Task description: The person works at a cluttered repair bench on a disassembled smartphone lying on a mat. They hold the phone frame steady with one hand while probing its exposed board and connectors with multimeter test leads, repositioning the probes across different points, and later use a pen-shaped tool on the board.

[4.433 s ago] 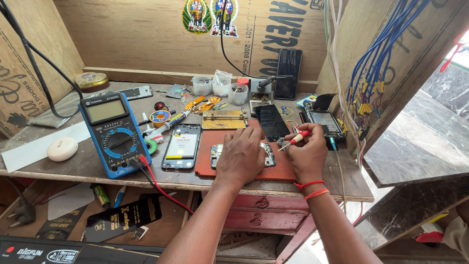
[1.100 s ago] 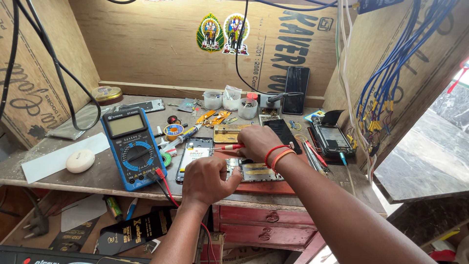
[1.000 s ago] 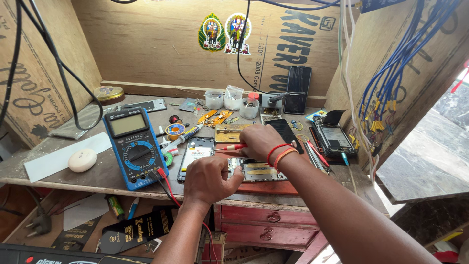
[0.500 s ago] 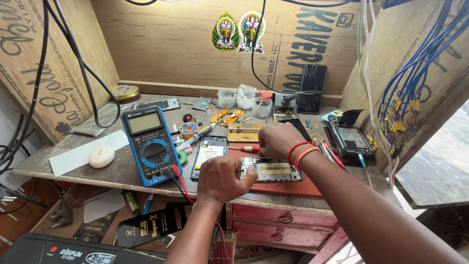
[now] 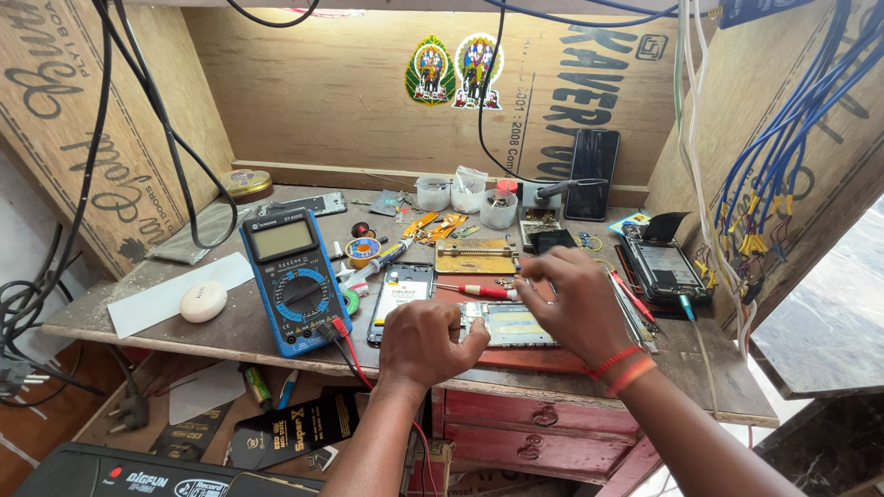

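**Both hands on an opened phone at the repair table**

The left hand (image 5: pixel 425 342) is curled into a loose fist, knuckles up, pressing on the left end of the opened phone (image 5: pixel 511 325), which lies flat on a red mat (image 5: pixel 516 357) near the front edge of the table (image 5: pixel 230 336). The right hand (image 5: pixel 575 299) arches over the phone's right end with fingers bent down toward it; whether the fingertips pinch anything is hidden from view. A red-handled screwdriver (image 5: pixel 479 291) lies just behind the phone, touching neither hand.

To the left sit a second phone (image 5: pixel 401 296) with its back off and a blue multimeter (image 5: pixel 291 280), whose red and black leads trail over the table's edge.

As a judgement: the work goes best if the left hand keeps the phone pinned flat so it cannot slide on the mat, while the right hand works with light, steady fingertip pressure. Loose small parts should stay on the mat, away from the edge.
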Action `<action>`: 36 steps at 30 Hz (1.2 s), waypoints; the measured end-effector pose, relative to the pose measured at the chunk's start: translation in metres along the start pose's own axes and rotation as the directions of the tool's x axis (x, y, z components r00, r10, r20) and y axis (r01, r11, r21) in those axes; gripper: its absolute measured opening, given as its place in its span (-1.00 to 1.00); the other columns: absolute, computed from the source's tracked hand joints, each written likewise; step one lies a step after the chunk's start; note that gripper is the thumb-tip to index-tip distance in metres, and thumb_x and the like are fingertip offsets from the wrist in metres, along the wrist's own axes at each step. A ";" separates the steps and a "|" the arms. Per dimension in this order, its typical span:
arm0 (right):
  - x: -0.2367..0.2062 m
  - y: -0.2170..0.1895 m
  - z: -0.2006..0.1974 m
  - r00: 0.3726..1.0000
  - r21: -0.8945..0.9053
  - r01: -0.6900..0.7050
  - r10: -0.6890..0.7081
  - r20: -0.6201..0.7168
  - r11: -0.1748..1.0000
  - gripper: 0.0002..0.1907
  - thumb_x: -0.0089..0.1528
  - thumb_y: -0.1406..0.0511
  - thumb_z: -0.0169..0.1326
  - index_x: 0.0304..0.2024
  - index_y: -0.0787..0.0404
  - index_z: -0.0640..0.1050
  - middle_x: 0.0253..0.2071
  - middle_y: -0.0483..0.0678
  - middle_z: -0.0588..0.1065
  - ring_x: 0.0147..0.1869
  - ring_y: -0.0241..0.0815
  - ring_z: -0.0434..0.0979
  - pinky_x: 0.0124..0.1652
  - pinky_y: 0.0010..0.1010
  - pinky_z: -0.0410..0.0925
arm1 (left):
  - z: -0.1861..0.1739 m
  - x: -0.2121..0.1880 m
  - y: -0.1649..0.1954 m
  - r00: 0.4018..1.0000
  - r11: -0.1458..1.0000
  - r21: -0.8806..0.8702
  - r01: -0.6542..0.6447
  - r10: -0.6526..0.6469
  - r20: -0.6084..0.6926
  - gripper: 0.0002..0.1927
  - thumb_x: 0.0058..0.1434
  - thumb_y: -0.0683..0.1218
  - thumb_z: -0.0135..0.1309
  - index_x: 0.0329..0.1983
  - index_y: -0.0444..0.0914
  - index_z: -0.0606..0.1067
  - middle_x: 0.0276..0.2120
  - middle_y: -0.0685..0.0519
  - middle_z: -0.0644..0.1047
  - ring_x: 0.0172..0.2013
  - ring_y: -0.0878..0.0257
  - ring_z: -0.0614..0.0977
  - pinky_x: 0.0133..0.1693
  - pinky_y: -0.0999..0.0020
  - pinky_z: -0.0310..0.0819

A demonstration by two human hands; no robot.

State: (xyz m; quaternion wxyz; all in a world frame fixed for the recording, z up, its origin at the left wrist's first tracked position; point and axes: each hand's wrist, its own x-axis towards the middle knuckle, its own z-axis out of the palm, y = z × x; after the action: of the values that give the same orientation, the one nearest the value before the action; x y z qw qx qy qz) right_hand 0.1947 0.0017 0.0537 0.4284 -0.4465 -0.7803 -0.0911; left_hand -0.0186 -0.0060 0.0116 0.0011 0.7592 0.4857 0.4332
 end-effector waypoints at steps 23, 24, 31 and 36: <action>-0.039 0.051 0.004 0.821 0.541 -0.335 0.521 -0.233 0.771 -0.79 0.39 0.34 -0.04 -0.27 0.33 0.55 -0.59 -0.13 0.44 -0.53 -0.42 0.39 -0.49 -0.54 0.26 | 0.005 -0.001 -0.002 0.999 0.998 0.050 -0.048 0.047 0.010 -0.53 0.07 0.12 0.14 -0.82 -0.25 0.44 -0.74 -0.10 0.49 -0.61 -0.06 0.58 -0.41 0.05 0.50; -0.041 0.050 0.005 0.805 0.535 -0.380 0.555 -0.211 0.755 -0.78 0.38 0.34 -0.07 -0.28 0.34 0.54 -0.63 -0.10 0.43 -0.58 -0.38 0.41 -0.54 -0.51 0.25 | 0.005 -0.002 -0.002 0.999 0.998 0.051 -0.047 0.047 0.012 -0.53 0.07 0.11 0.14 -0.82 -0.25 0.45 -0.74 -0.10 0.49 -0.61 -0.06 0.59 -0.42 0.04 0.49; -0.039 0.037 0.004 0.842 0.280 -0.413 0.481 -0.246 0.867 -0.82 0.30 0.39 -0.06 -0.28 0.29 0.58 -0.66 0.01 0.50 -0.59 -0.26 0.61 -0.56 -0.43 0.39 | 0.002 -0.001 0.004 0.986 0.998 0.009 -0.057 0.058 -0.156 -0.74 0.19 -0.05 0.08 -0.58 -0.24 0.53 -0.55 -0.04 0.57 -0.49 -0.05 0.62 -0.38 0.03 0.49; -0.035 0.033 0.002 0.838 0.313 -0.474 0.531 -0.124 0.823 -0.85 0.27 0.38 -0.04 -0.27 0.30 0.56 -0.64 0.00 0.54 -0.59 -0.22 0.65 -0.55 -0.41 0.42 | 0.001 0.004 0.005 0.993 0.996 0.092 -0.012 0.022 -0.117 -0.80 0.15 -0.06 0.13 -0.49 -0.26 0.45 -0.48 -0.06 0.51 -0.41 -0.03 0.60 -0.31 0.03 0.47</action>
State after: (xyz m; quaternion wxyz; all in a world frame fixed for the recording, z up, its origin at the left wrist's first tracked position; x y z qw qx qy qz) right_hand 0.2273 0.0006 0.0179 0.5722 -0.5626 -0.5904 0.0870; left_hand -0.0134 -0.0054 0.0152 -0.0659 0.7356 0.4977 0.4548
